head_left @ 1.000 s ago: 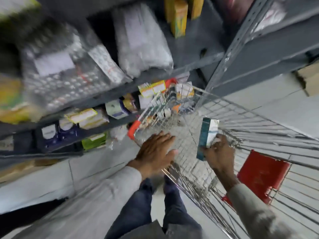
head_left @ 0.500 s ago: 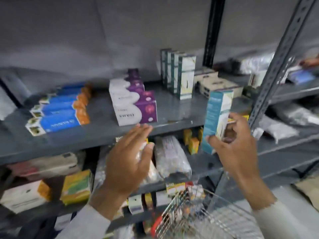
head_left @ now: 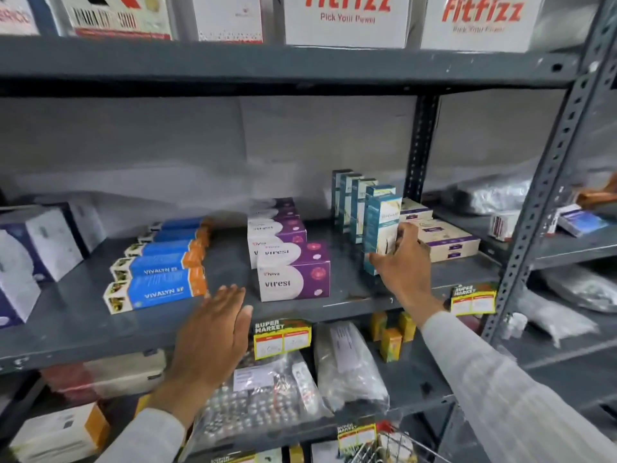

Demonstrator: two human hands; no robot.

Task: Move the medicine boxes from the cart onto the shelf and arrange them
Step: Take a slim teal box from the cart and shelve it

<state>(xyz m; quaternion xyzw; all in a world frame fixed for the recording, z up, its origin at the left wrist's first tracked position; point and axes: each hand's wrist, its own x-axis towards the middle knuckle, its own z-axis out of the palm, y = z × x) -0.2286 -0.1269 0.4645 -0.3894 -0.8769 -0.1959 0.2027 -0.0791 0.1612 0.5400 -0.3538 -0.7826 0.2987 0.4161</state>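
Grey metal shelf [head_left: 83, 315]: right hand [head_left: 405, 262] grips teal medicine box [head_left: 380, 225] upright, left hand [head_left: 213, 332] spread empty; nudging the teal row [head_left: 350, 198] could topple it.

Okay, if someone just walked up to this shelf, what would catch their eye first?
Probably the right hand setting an upright teal box at the front of a matching row on the middle shelf. Next, the purple Viresi boxes at centre, and red Fitfizz cartons overhead.
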